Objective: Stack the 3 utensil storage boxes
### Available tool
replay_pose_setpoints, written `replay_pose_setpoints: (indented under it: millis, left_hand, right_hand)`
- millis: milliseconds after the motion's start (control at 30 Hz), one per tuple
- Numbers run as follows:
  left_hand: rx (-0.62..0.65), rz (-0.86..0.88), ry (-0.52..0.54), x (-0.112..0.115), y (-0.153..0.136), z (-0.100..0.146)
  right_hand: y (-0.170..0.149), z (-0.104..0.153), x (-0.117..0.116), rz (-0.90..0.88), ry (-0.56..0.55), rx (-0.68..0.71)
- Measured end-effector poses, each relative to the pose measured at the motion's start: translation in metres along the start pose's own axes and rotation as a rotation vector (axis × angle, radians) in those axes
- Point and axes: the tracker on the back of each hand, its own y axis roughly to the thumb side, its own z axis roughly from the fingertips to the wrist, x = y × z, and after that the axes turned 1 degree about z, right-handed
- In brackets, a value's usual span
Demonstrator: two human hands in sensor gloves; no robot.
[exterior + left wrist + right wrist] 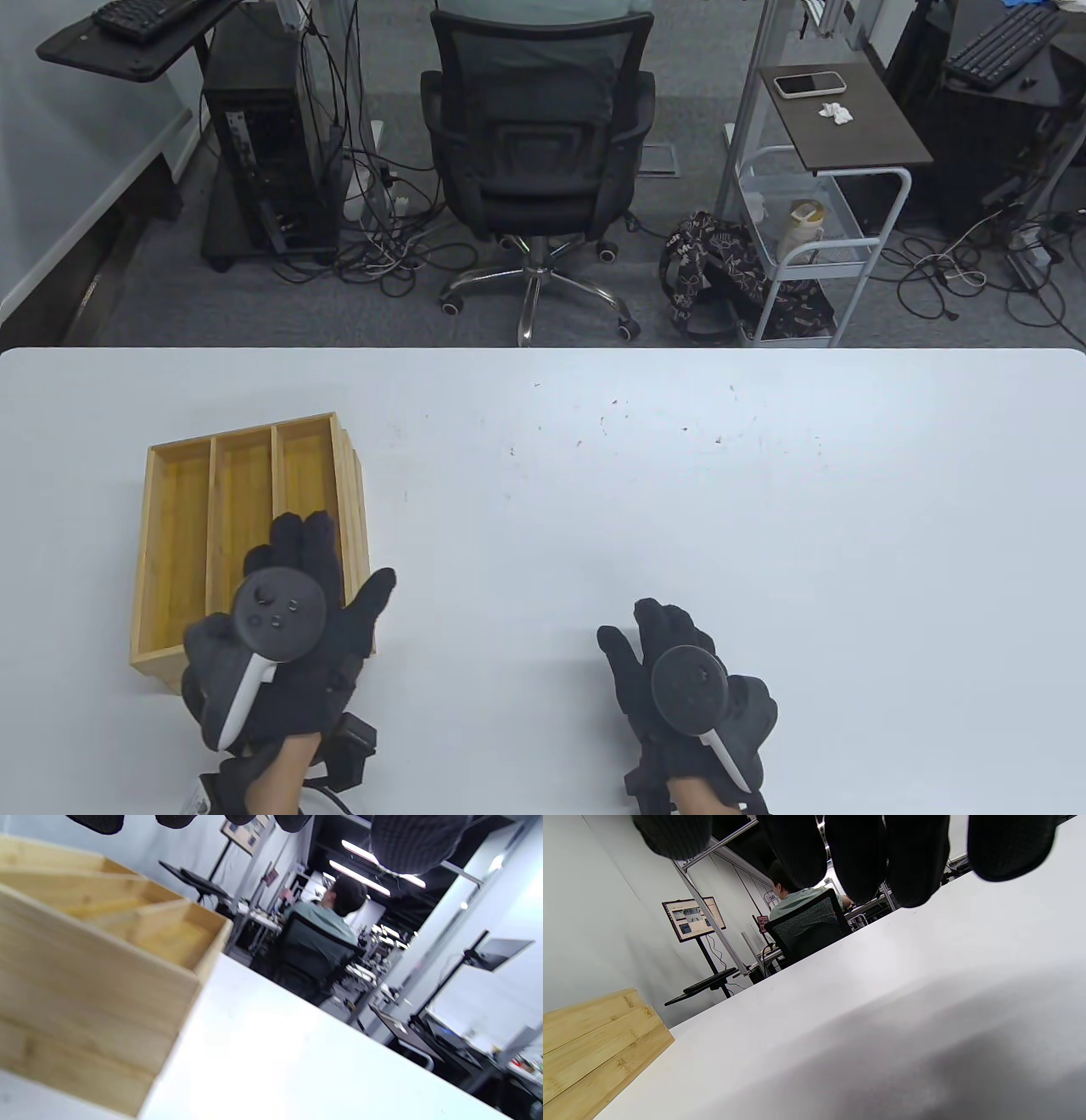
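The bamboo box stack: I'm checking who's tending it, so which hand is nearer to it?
Left. The left hand is over the bamboo box stack's near right corner, fingers spread. The right hand is well off to its right on the table.

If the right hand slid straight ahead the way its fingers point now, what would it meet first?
Nothing on the table, as far as the table view shows. The right hand points toward the far edge over bare table; the stacked boxes sit well to its left, under the left hand. Its height is unclear.
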Motion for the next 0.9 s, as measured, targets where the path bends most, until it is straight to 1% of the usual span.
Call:
replay_pose_setpoints:
  millis: [33,100,200,233,367,467,600,667,767,900]
  left_hand:
    - [0.026,-0.014,-0.025,0.009,0.008,0.001]
    - [0.038,-0.021,-0.054,0.022,0.018,0.004]
    - [0.065,-0.017,-0.113,0.044,0.028,0.006]
    - [0.075,-0.017,-0.125,0.049,0.03,0.007]
    - [0.09,-0.045,-0.177,0.084,0.035,0.008]
    - [0.087,-0.088,-0.212,0.102,0.036,0.007]
    - [0.095,-0.114,-0.183,0.112,0.034,0.009]
    - [0.093,-0.097,-0.199,0.115,0.031,0.01]
    - [0.091,-0.056,-0.186,0.115,0.025,0.011]
    - [0.073,-0.065,-0.169,0.113,0.02,0.011]
  right_hand:
    - [0.0,0.0,0.0,0.001,-0.002,-0.001]
    - [0.0,0.0,0.0,0.006,-0.006,-0.003]
    - [-0.001,0.001,0.0,0.013,-0.006,-0.004]
    - [-0.001,0.001,0.0,0.015,-0.005,-0.003]
    - [0.0,0.001,0.0,0.017,0.001,-0.005]
    - [0.0,0.0,0.0,0.022,0.004,-0.006]
    - [-0.001,0.0,-0.001,0.017,0.008,-0.013]
    - [-0.001,0.0,-0.001,0.02,0.007,-0.013]
    - [0.0,0.0,-0.001,0.015,0.011,-0.011]
    - [0.002,0.0,-0.004,0.024,0.02,-0.007]
